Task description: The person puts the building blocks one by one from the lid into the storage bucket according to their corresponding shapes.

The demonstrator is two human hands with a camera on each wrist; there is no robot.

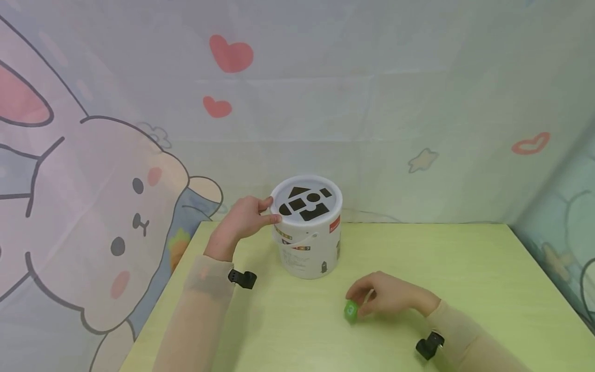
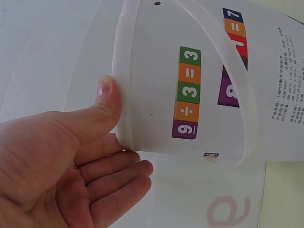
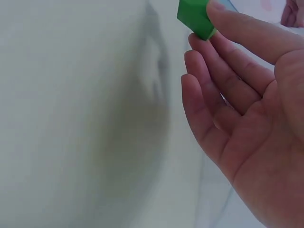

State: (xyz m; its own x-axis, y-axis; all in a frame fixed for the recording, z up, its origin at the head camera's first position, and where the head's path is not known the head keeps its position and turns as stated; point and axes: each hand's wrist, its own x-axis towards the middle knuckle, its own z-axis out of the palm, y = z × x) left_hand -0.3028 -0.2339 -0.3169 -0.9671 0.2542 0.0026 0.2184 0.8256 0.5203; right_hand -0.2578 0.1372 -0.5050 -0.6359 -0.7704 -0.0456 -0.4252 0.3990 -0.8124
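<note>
A white bucket [image 1: 304, 253] stands upright on the table, its lid [image 1: 297, 202] cut with dark shaped holes. My left hand [image 1: 244, 219] holds the lid's rim from the left; the thumb [image 2: 110, 97] presses on the rim and the other fingers extend loosely beside it. The bucket's white handle [image 2: 242, 90] hangs down over printed number blocks. Lower right of the bucket, my right hand [image 1: 386, 294] pinches a small green block [image 1: 350, 311] between thumb and fingertips. In the right wrist view the green block [image 3: 194, 18] shows flat faces, partly covered by the thumb.
The light yellow-green table [image 1: 437, 258] reaches back to a hanging cloth [image 1: 302, 129] with a rabbit and hearts. A dark cable [image 1: 586, 289] runs at the far right edge. Each sleeve carries a black wrist camera.
</note>
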